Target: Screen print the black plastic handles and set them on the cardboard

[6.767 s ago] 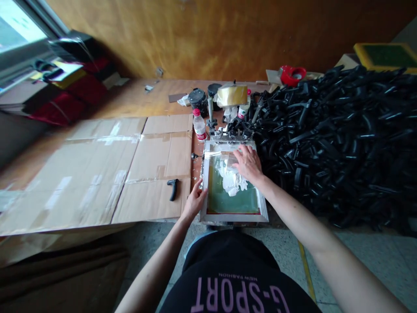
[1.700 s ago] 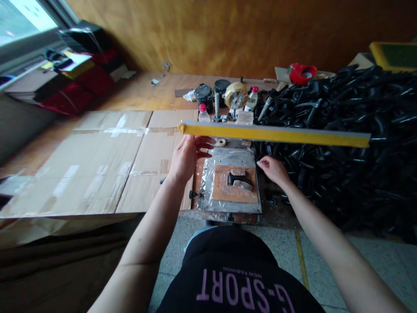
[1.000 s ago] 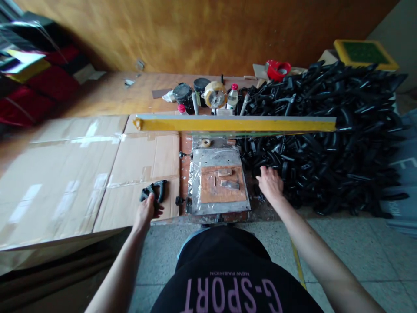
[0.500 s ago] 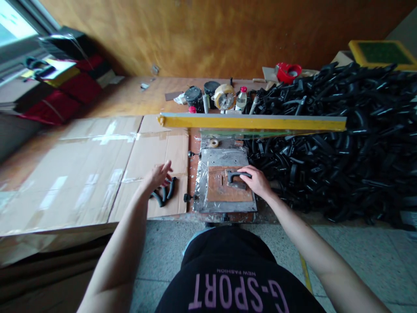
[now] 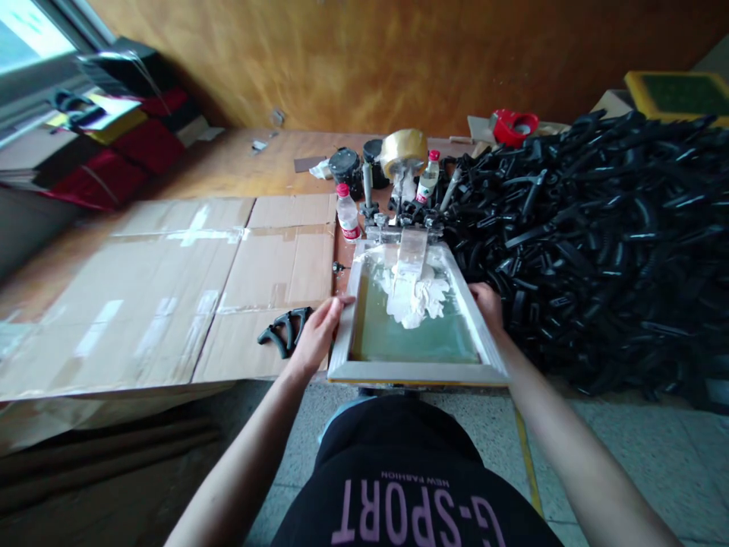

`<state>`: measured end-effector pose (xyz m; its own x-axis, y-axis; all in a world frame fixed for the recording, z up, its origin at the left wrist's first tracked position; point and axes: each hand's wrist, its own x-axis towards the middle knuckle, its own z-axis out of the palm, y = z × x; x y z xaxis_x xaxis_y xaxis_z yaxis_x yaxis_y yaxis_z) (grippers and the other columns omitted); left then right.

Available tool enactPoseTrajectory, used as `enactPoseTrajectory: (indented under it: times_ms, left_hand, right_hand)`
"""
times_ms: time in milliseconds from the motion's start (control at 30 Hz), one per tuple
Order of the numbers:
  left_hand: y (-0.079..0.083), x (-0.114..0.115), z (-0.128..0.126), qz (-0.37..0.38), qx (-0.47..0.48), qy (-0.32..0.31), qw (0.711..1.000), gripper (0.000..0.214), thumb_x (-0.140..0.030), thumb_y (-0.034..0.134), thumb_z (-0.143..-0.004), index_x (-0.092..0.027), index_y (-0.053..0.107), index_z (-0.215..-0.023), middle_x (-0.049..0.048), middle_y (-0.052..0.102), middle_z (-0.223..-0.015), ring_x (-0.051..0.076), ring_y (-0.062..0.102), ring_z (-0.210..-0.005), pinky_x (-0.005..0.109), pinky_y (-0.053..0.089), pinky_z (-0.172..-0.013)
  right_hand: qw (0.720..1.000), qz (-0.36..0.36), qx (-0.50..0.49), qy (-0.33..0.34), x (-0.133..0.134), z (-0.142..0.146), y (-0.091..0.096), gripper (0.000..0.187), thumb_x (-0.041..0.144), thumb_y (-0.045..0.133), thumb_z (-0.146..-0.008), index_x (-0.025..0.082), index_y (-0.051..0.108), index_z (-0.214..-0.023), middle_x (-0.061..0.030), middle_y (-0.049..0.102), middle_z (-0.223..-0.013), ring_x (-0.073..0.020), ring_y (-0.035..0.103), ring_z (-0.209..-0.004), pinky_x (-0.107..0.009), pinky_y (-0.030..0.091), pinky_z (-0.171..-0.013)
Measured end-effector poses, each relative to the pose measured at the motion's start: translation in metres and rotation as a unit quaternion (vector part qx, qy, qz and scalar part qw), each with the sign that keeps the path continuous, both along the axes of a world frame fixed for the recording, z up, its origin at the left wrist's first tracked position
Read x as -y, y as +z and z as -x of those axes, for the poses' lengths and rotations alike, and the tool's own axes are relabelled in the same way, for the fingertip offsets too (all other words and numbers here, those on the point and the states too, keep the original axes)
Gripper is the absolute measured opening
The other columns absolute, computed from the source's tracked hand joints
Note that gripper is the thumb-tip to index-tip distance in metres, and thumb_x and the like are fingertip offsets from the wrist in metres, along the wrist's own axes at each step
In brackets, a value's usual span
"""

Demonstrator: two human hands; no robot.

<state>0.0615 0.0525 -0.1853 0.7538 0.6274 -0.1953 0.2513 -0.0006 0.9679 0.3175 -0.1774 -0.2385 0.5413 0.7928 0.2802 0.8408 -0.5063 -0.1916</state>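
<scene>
A silk-screen frame (image 5: pixel 418 371) with pale metal sides lies lowered in front of me. White ink (image 5: pixel 418 300) is heaped on its green mesh (image 5: pixel 415 343), by a flat scraper blade (image 5: pixel 413 249) at the far end. My left hand (image 5: pixel 320 328) grips the frame's left side, thumb on top. On the right side, my right hand (image 5: pixel 487 305) is closed around the frame's outer edge, its fingertips partly hidden. Several black curved handles (image 5: pixel 288 331) lie on the cardboard just left of my left hand. Whatever is under the mesh is covered from sight.
A big heap of black plastic parts (image 5: pixel 598 251) borders the frame on the right. Flattened cardboard (image 5: pixel 153 304) covers the left of the bench. Behind the frame stand a clamp (image 5: pixel 402 220), a tape roll (image 5: pixel 404 150), red-capped bottles (image 5: pixel 347 213) and dark jars (image 5: pixel 345 167).
The raised screen frame has come down over the base plate and the black handle on it. My right hand has left that handle; both hands now hold the frame's sides.
</scene>
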Motion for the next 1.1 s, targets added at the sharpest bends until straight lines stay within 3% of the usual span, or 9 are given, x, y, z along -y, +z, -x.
enactPoseTrajectory:
  times_ms: [100, 200, 267, 367, 500, 633, 833, 933, 1100]
  left_hand:
    - [-0.055, 0.009, 0.014, 0.051, -0.055, -0.028, 0.997, 0.071, -0.055, 0.058, -0.083, -0.024, 0.041, -0.144, 0.0003, 0.064, -0.079, 0.014, 0.055, -0.063, 0.022, 0.040, -0.053]
    - [-0.091, 0.012, 0.013, 0.026, -0.077, -0.021, 0.996, 0.074, -0.049, 0.057, -0.084, -0.024, 0.032, -0.148, -0.0038, 0.056, -0.069, 0.011, 0.049, -0.055, 0.020, 0.036, -0.051]
    - [-0.101, 0.012, 0.010, 0.017, -0.086, -0.008, 0.996, 0.071, -0.047, 0.060, -0.082, -0.023, 0.038, -0.145, -0.0041, 0.056, -0.067, 0.010, 0.048, -0.054, 0.020, 0.035, -0.051]
    - [-0.104, 0.011, 0.009, 0.028, -0.092, 0.009, 0.995, 0.067, -0.044, 0.065, -0.078, -0.021, 0.048, -0.138, -0.0004, 0.062, -0.073, 0.013, 0.054, -0.060, 0.022, 0.040, -0.053]
    - [-0.107, 0.010, 0.012, 0.034, -0.092, 0.011, 0.995, 0.064, -0.045, 0.065, -0.078, -0.021, 0.051, -0.136, 0.0022, 0.066, -0.078, 0.015, 0.056, -0.063, 0.023, 0.042, -0.055]
    - [-0.113, 0.009, 0.014, 0.030, -0.103, -0.008, 0.994, 0.065, -0.051, 0.059, -0.082, -0.021, 0.047, -0.139, 0.0024, 0.066, -0.080, 0.014, 0.057, -0.064, 0.023, 0.041, -0.057]
    - [-0.108, 0.010, 0.015, 0.030, -0.093, -0.015, 0.995, 0.066, -0.055, 0.056, -0.083, -0.019, 0.046, -0.137, 0.0032, 0.066, -0.082, 0.014, 0.057, -0.064, 0.022, 0.040, -0.055]
    - [-0.104, 0.012, 0.014, 0.037, -0.084, -0.018, 0.996, 0.066, -0.056, 0.056, -0.083, -0.019, 0.046, -0.137, 0.0019, 0.064, -0.077, 0.014, 0.056, -0.061, 0.021, 0.038, -0.052]
    - [-0.083, 0.011, 0.014, 0.060, -0.081, -0.018, 0.995, 0.074, -0.057, 0.059, -0.080, -0.018, 0.042, -0.140, -0.0002, 0.063, -0.072, 0.012, 0.054, -0.056, 0.021, 0.038, -0.050]
  right_hand:
    - [0.995, -0.062, 0.033, -0.068, -0.027, -0.017, 0.024, 0.041, 0.025, 0.049, -0.090, 0.005, 0.059, -0.125, -0.0178, 0.057, -0.123, -0.0269, 0.052, -0.112, -0.039, 0.046, -0.093]
    - [0.997, -0.053, 0.056, 0.002, -0.076, -0.006, 0.040, 0.053, 0.029, 0.069, -0.079, 0.015, 0.055, -0.128, -0.0168, 0.044, -0.140, -0.0332, 0.041, -0.123, -0.048, 0.041, -0.097]
    - [0.997, -0.005, 0.050, 0.060, -0.099, 0.011, 0.040, 0.037, 0.028, 0.069, -0.080, 0.016, 0.061, -0.114, -0.0154, 0.053, -0.128, -0.0319, 0.046, -0.115, -0.045, 0.042, -0.092]
    - [0.991, 0.066, 0.019, 0.112, -0.098, 0.039, 0.026, 0.008, 0.019, 0.058, -0.086, 0.016, 0.063, -0.092, -0.0107, 0.063, -0.093, -0.0251, 0.052, -0.094, -0.036, 0.043, -0.080]
    - [0.969, 0.105, 0.031, 0.223, -0.058, 0.064, 0.016, 0.018, 0.007, 0.045, -0.088, 0.015, 0.062, -0.084, -0.0091, 0.063, -0.082, -0.0223, 0.052, -0.086, -0.032, 0.039, -0.070]
    - [0.931, 0.114, 0.028, 0.345, -0.040, 0.065, 0.031, 0.014, 0.011, 0.050, -0.086, 0.017, 0.061, -0.080, -0.0060, 0.063, -0.079, -0.0196, 0.053, -0.080, -0.030, 0.036, -0.064]
    - [0.962, 0.070, 0.057, 0.258, -0.049, 0.072, 0.025, 0.014, 0.012, 0.050, -0.087, 0.016, 0.062, -0.083, -0.0073, 0.065, -0.081, -0.0209, 0.054, -0.082, -0.031, 0.036, -0.065]
    - [0.950, 0.054, 0.077, 0.297, -0.040, 0.085, 0.017, 0.019, 0.011, 0.046, -0.090, 0.015, 0.063, -0.084, -0.0081, 0.065, -0.081, -0.0204, 0.055, -0.080, -0.031, 0.037, -0.063]
    - [0.975, 0.014, -0.013, 0.222, -0.064, 0.058, 0.041, 0.013, 0.027, 0.063, -0.087, 0.019, 0.065, -0.097, -0.0048, 0.068, -0.088, -0.0202, 0.059, -0.086, -0.029, 0.042, -0.068]
